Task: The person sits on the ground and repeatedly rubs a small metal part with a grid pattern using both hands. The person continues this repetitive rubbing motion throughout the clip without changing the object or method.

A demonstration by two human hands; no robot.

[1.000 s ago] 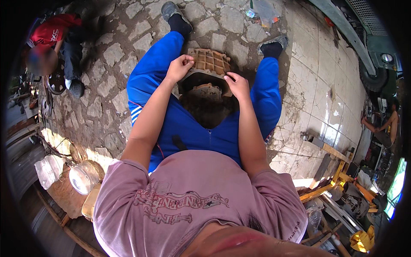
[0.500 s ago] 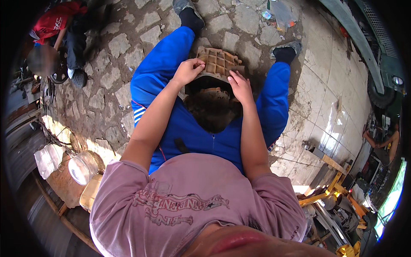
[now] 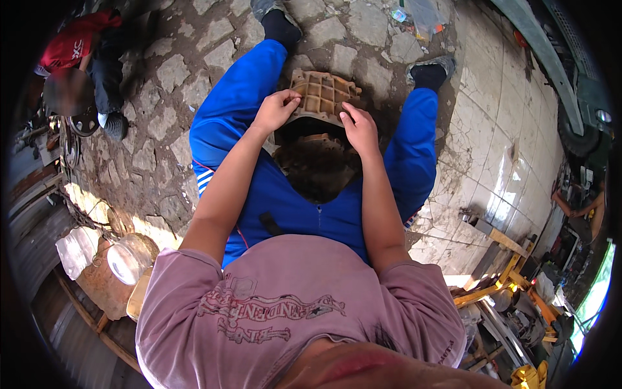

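A rusty-brown ribbed metal casing [image 3: 322, 91] stands on the ground between my legs, its gridded side toward the top of the view. Below its rim gapes a dark hollow, with a round, dirty metal part [image 3: 313, 157] partly in shadow. My left hand [image 3: 277, 110] is at the casing's left edge, thumb and fingers pinched together. Anything small between those fingertips is hidden. My right hand [image 3: 360, 128] is at the right edge, its bent fingers and thumb closed on the rim.
Uneven paving stones [image 3: 159, 123] lie to the left, cracked pale tiles [image 3: 479, 149] to the right. Another person [image 3: 81, 55] in red crouches at the far left. Clear plastic containers [image 3: 129, 258] stand at lower left. A green vehicle [image 3: 586, 107] is at the right edge.
The whole view has shifted slightly, so the casing and both hands appear a little further left. My right fingers sit closer in on the rim. My left hand keeps its pinch.
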